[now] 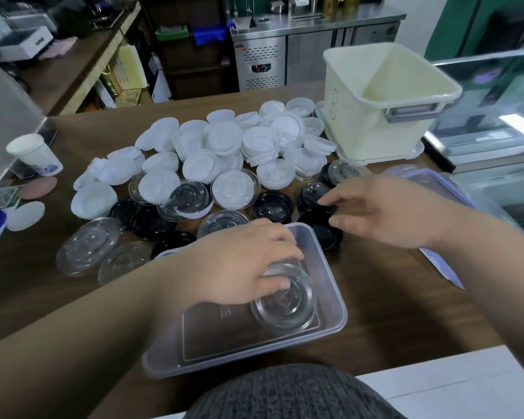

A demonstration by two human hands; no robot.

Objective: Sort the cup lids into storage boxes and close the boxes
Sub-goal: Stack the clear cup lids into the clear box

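From the head camera, your left hand (239, 261) reaches into the shallow clear rectangular plastic box (341, 313) just in front of you on the brown wooden tabletop (390, 313). Its fingers and thumb are curled over a clear round plastic lid (288, 306), which lies low inside the box toward its right end.

Your right hand (384, 213) is stretched out beyond the box's far right corner with its fingers loosely spread and nothing in its grasp. Its fingertips are over the flat black round lids (273, 207); you cannot tell whether they touch one.

Behind the black lids is a wide heap of white round plastic lids (224, 146). More clear domed lids (88, 246) lie on the tabletop to the left of the box.

A tall cream square plastic bin (360, 131) marked with a letter B stands open at the far right. A clear box cover with purple clips (436, 182) lies flat under your right forearm.
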